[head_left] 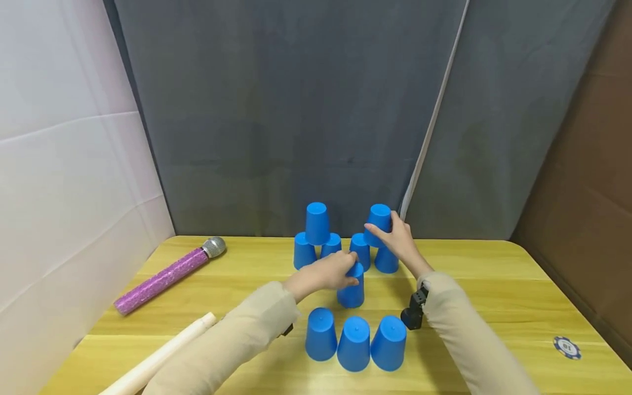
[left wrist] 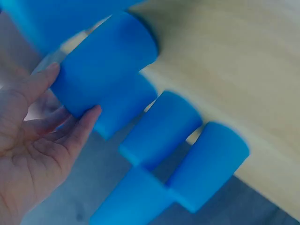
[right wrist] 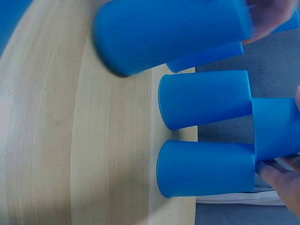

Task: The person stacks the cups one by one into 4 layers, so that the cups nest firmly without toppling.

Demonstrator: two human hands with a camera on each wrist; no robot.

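Gripping a single upside-down blue cup (head_left: 351, 286) near the middle of the yellow table (head_left: 494, 307), the left hand (head_left: 329, 272) curls its fingers round the cup's top. The right hand (head_left: 397, 240) grasps the top cup (head_left: 379, 218) of the right-hand small pyramid, which rests on two cups (head_left: 373, 253) below. A second three-cup pyramid (head_left: 316, 236) stands just beside it (left). Three more cups (head_left: 354, 341) form a row nearer the person. A purple microphone (head_left: 168, 274) and a pale stick (head_left: 163, 354) lie at the left; a chip (head_left: 566, 347) at the right.
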